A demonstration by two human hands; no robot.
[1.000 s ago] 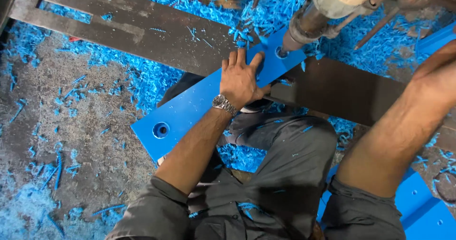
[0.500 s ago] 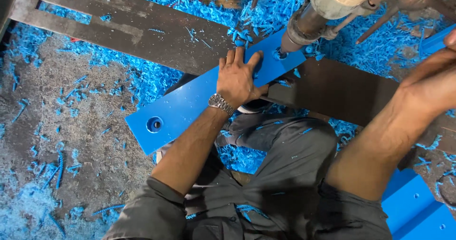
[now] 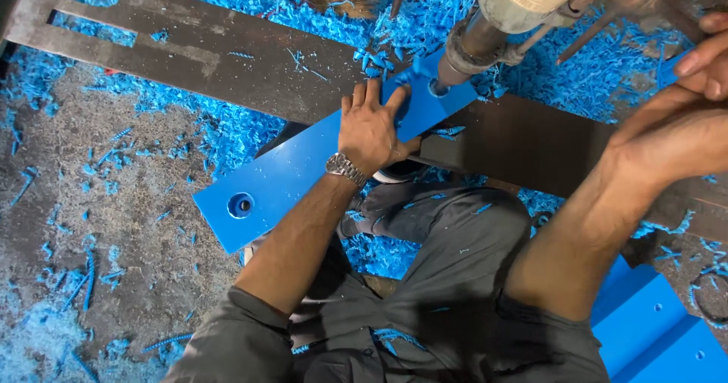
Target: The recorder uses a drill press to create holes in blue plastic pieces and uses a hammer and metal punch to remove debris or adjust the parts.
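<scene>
Pressed flat, fingers spread, the left hand (image 3: 371, 129) pins down a blue strip (image 3: 292, 174) lying across a dark beam (image 3: 227, 57). Just past its fingertips the drill (image 3: 474, 45) sits on the strip's end. Right hand (image 3: 701, 87) is up at the frame edge, grip can't be told. Blue shavings (image 3: 220, 136) everywhere.

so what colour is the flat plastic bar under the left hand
Bright blue; the long flat plastic bar shows best in the head view.
</scene>
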